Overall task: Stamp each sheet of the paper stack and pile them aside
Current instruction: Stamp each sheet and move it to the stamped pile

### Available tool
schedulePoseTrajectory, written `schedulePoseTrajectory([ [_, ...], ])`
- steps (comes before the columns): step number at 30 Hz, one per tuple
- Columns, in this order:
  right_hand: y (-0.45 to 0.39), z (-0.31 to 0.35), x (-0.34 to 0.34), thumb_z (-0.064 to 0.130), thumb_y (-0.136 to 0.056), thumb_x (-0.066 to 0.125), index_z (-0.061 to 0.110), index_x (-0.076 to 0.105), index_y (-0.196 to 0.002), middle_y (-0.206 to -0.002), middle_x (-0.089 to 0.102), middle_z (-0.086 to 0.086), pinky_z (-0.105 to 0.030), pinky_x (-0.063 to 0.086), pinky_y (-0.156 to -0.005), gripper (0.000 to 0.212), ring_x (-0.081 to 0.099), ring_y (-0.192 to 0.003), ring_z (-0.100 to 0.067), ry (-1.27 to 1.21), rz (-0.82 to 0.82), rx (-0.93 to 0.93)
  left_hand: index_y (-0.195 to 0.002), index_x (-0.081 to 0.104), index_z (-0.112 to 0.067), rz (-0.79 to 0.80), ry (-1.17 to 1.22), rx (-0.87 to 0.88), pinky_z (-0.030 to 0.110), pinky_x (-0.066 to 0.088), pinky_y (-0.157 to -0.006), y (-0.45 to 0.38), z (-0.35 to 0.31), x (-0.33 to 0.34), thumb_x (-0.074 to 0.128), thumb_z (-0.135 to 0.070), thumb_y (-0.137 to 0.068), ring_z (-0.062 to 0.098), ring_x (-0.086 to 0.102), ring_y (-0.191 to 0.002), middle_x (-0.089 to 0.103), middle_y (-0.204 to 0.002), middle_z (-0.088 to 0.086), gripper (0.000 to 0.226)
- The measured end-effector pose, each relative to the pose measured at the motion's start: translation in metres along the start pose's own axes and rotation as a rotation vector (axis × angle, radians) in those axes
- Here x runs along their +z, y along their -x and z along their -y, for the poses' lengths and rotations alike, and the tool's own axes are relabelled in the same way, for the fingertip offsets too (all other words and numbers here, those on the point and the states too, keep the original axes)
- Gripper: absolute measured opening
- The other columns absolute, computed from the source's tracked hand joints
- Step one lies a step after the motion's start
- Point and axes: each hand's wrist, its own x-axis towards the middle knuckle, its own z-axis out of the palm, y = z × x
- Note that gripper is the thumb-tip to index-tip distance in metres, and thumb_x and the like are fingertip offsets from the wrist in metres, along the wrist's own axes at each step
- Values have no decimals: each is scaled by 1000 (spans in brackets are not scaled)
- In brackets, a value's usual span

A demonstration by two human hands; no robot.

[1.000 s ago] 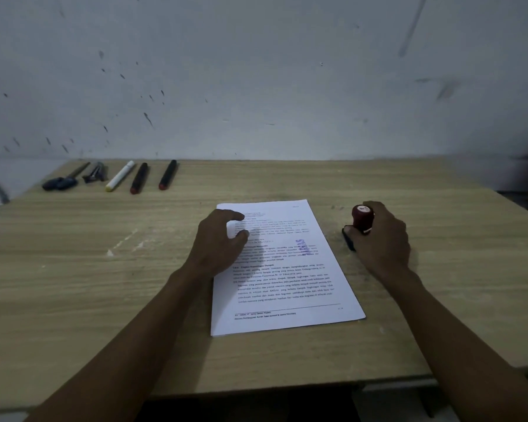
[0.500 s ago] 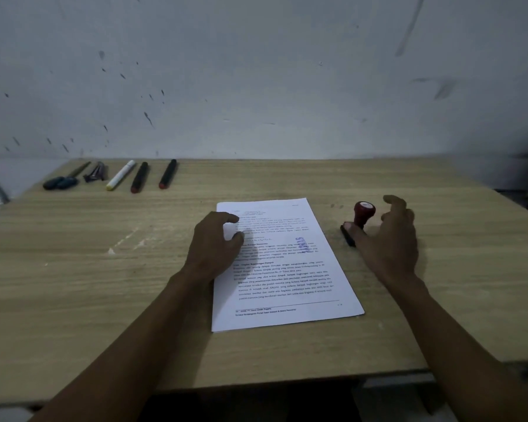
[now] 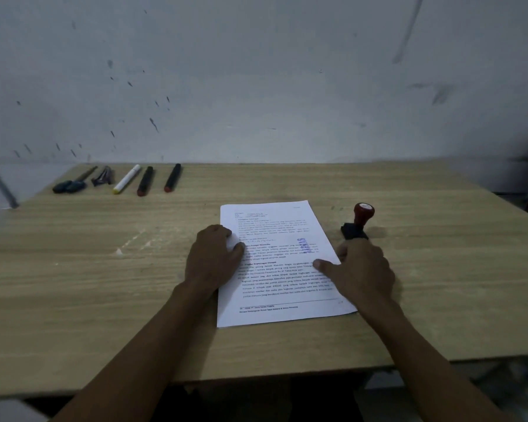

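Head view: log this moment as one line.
top sheet: stamped | stamp: on table, released | left hand: resting on sheet | right hand: gripping sheet edge

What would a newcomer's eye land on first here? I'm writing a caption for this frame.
Probably the white printed paper stack at the middle of the light wooden table, its top sheet bearing a blue stamp mark. The left hand rests on its left edge, and the right hand touches its right edge. Just right of the paper stands the red-handled rubber stamp, ungripped.
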Motion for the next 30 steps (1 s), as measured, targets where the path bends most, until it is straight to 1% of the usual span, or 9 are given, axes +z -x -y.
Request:
schedulePoseTrajectory([
  [4, 0, 3, 0, 34, -69, 86, 26, 57, -81, -90, 64, 3, -32, 48, -69, 32, 64, -82, -20, -151, -50, 67, -115, 63, -2, 6, 3, 4, 33, 40, -90, 1, 2, -2, 66, -28, -85, 28, 53, -113, 62, -121, 12, 39],
  [7, -3, 4, -1, 25, -70, 87, 26, 61, -71, -79, 64, 6, -35, 53, -72, 25, 66, -80, -21, -227, -54, 100, -117, 62, -2, 9, -2, 11, 34, 40, -94, 1, 3, -2, 67, -28, -85, 29, 52, -116, 61, -123, 12, 41],
  [9, -4, 4, 0, 25, -74, 84, 22, 64, -69, -72, 60, 9, -37, 55, -73, 21, 66, -77, -20, -213, -36, 76, -116, 62, -2, -3, 1, 14, 34, 39, -94, 1, 3, -2, 67, -27, -85, 29, 53, -116, 61, -123, 12, 40],
  [13, -3, 1, 5, 27, -82, 77, 16, 67, -74, -85, 66, -4, -41, 55, -74, 17, 64, -80, -24, -172, -44, 19, -113, 63, -1, -6, 15, 25, 35, 40, -92, 1, 2, -2, 68, -26, -85, 29, 54, -113, 63, -119, 12, 38],
  [15, -3, -1, 7, 27, -84, 75, 15, 65, -72, -87, 66, -7, -40, 55, -73, 20, 64, -81, -27, -154, -74, 1, -114, 62, -3, -3, 13, 23, 35, 41, -93, 1, 2, -2, 68, -28, -85, 29, 53, -115, 62, -120, 11, 40],
  [18, -1, -1, 8, 28, -86, 73, 11, 69, -77, -89, 67, -9, -39, 54, -73, 20, 64, -82, -28, -105, -115, -23, -115, 62, -5, -5, 12, 18, 35, 42, -92, 1, 2, -2, 69, -31, -84, 27, 53, -115, 62, -122, 9, 41],
  [23, 4, 4, 3, 29, -82, 77, 17, 76, -90, -96, 70, -5, -31, 45, -68, 15, 65, -89, -28, -44, -227, -31, -118, 61, -4, 23, 8, 7, 37, 42, -96, 0, 5, -1, 69, -34, -84, 27, 51, -117, 61, -124, 10, 46],
  [28, 5, 9, 0, 25, -84, 75, 15, 69, -80, -89, 68, -1, -34, 48, -67, 12, 65, -81, -25, -130, -238, -45, -132, 51, -8, 43, 17, -26, 37, 38, -102, 0, 7, -1, 64, -40, -87, 26, 46, -126, 54, -136, 9, 57],
  [30, 4, 8, 0, 26, -88, 70, 13, 69, -85, -90, 68, -3, -38, 51, -70, 14, 65, -83, -26, -163, -213, -34, -135, 48, -7, 45, 32, -47, 36, 40, -98, -1, 6, -1, 61, -41, -89, 28, 48, -124, 54, -134, 10, 58],
])
